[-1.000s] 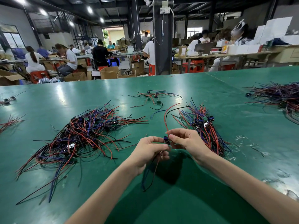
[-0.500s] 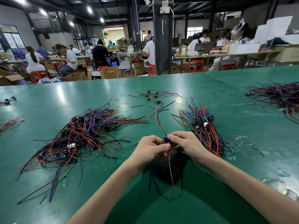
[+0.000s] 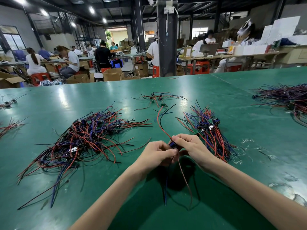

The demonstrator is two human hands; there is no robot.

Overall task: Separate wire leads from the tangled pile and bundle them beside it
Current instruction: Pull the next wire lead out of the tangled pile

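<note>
Above the table (image 3: 49,113), left hand (image 3: 157,153) meets right hand (image 3: 191,146), seemingly pinching wires (image 3: 162,128).

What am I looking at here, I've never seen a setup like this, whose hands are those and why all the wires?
There is no machine here: one camera worn on a person's head looks forward and down, so you see what the wearer sees. The left hand and right hand pinch one wire lead between their fingers, at its small blue part; its red and dark wires trail both ways. On the green table a big tangled pile lies to the left and a tidier bundle to the right. Other people work at tables behind.
</note>
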